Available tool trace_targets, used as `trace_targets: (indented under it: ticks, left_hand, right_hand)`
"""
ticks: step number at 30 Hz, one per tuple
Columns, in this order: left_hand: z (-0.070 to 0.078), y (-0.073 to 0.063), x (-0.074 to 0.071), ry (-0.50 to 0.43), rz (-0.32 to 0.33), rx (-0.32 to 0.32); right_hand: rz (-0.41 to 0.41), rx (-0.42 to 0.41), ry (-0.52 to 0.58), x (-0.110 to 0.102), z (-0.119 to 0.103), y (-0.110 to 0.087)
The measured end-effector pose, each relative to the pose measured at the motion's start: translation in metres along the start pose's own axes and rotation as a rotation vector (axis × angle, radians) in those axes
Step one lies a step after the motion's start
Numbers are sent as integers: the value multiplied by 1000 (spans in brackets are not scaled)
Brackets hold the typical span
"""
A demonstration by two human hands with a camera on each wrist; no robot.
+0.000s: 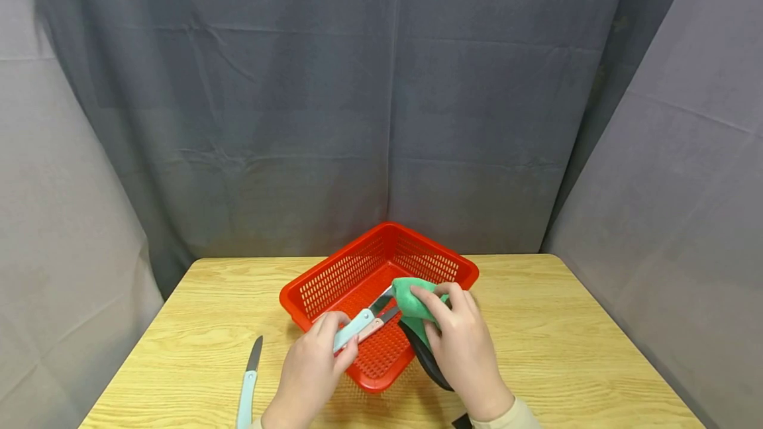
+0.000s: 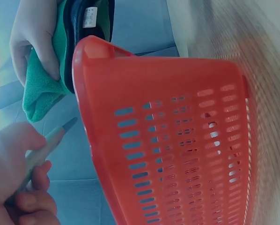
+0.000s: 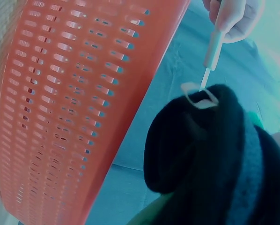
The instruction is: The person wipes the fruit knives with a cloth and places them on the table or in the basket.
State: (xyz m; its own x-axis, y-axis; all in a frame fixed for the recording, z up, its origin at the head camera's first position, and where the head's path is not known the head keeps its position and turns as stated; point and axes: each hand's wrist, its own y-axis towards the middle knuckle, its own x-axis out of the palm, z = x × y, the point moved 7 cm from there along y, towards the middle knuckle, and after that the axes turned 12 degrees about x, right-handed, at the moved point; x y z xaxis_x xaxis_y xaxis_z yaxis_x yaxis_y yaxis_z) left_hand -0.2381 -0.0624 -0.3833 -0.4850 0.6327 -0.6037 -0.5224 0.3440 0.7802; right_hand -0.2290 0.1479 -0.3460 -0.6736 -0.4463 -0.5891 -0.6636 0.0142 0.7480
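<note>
My left hand (image 1: 312, 359) grips a knife by its light blue handle (image 1: 354, 330), with the blade pointing up and to the right. A green cloth (image 1: 414, 296) with black trim is pinched in my right hand (image 1: 461, 336) and covers the end of that blade. Below the held knife shows a pink-handled knife (image 1: 371, 330), over the red basket's floor; whether it touches my left hand cannot be told. In the left wrist view the cloth (image 2: 44, 91) hangs beside the basket's rim. Its dark trim (image 3: 191, 145) fills much of the right wrist view.
The red perforated basket (image 1: 372, 390) stands on the wooden table (image 1: 566, 343) under both hands. Another light-blue-handled knife (image 1: 247, 389) lies on the table to the left, blade away from me. Grey curtains (image 1: 298, 118) hang behind and at both sides.
</note>
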Motion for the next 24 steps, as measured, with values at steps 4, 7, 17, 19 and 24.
trace_targets:
  ticks: [4,7,17,19,24]
  left_hand:
    - [-1,0,-1,8,4,-18]
    - [-1,1,-1,8,10,-31]
    - [4,6,-4,-10,-2,-66]
    - [5,6,-4,-14,-9,-73]
    - [6,7,-4,-25,-9,-71]
  right_hand:
    - [-22,-43,23,2,-4,-1]
    - [-32,-59,36,3,-6,-2]
    - [-46,-81,44,4,-9,-4]
    - [-52,-85,45,5,-9,-4]
    - [-61,-96,49,7,-10,-5]
